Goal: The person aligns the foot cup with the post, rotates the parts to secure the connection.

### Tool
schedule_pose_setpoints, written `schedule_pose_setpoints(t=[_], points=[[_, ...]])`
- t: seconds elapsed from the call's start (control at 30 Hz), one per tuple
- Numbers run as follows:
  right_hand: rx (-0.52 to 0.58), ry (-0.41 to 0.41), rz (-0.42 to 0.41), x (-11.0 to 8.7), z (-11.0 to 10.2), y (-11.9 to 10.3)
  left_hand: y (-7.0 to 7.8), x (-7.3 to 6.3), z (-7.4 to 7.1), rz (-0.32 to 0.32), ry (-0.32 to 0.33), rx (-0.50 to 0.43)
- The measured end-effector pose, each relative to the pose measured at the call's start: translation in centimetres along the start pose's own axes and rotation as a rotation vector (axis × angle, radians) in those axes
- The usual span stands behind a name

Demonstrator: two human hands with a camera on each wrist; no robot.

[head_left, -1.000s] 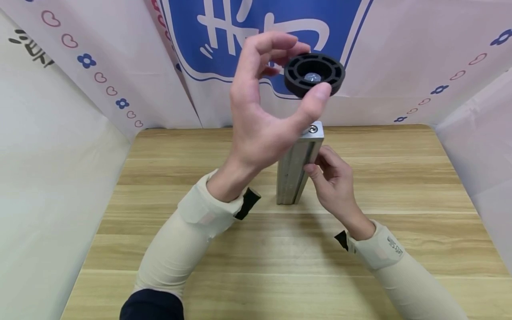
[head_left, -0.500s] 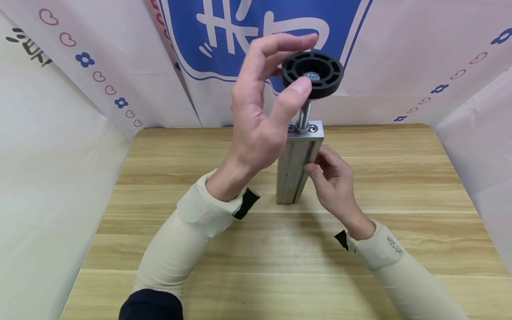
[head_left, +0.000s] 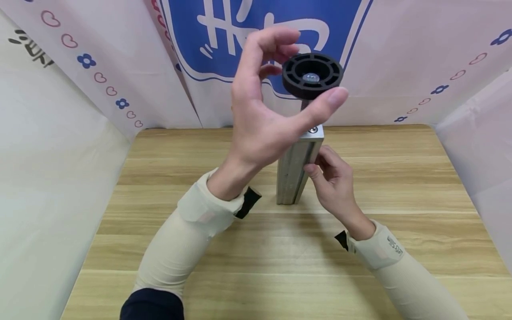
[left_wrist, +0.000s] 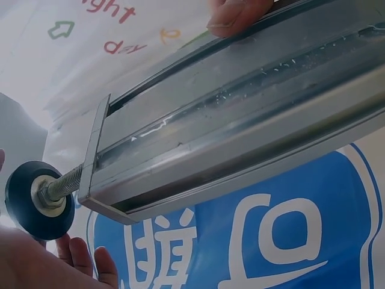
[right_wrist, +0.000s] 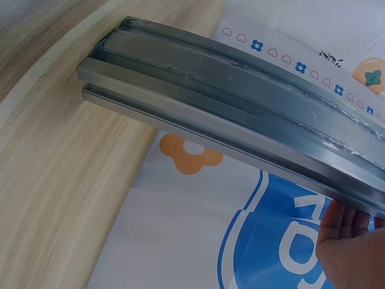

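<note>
An upright aluminium profile (head_left: 294,169) stands on the table. A black round levelling foot (head_left: 312,67) sits above it on a threaded bolt (left_wrist: 67,182), which rises from the end plate (left_wrist: 94,153). My left hand (head_left: 260,120) holds the foot by its rim, thumb along the front right edge and curled fingers at the back left. In the head view this hand covers most of the bolt. Lower down, my right hand (head_left: 335,182) grips the profile's right side, its thumb on the near edge. The right wrist view shows those fingers (right_wrist: 344,220) against the profile.
The wood-grain table (head_left: 256,266) spans the workspace. Behind it rises a white sheet with a blue printed sign (head_left: 264,18), close beyond the left hand. White side walls (head_left: 48,178) border the table left and right.
My left thumb swept left over the foot, then back right along its front rim, while the left fingers stretched over the back and curled in again. The right hand and profile stayed still.
</note>
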State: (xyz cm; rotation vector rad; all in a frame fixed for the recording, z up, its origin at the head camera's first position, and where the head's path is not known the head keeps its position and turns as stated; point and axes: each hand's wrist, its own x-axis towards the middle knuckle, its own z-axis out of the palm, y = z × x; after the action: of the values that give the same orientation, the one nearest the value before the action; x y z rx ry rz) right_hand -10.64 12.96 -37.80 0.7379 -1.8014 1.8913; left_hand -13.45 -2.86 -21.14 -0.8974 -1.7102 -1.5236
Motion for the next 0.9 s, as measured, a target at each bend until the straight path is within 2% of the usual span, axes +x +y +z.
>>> schedule_pose_setpoints(t=[0.33,0.57,0.7,0.9], points=[[-0.014,0.002,0.016,-0.07,-0.09,0.00,0.01,-0.07,-0.05,-0.025,0.015,0.021],[-0.016,0.003,0.011,-0.07,-0.07,-0.01,0.00,-0.22,-0.06,-0.018,0.049,-0.026],[-0.015,0.005,0.007,-0.04,-0.03,0.02,-0.29,-0.32,-0.06,0.005,0.035,-0.065],[-0.029,0.004,0.015,0.03,-0.05,-0.14,-0.35,-0.38,-0.04,0.006,0.001,-0.111]])
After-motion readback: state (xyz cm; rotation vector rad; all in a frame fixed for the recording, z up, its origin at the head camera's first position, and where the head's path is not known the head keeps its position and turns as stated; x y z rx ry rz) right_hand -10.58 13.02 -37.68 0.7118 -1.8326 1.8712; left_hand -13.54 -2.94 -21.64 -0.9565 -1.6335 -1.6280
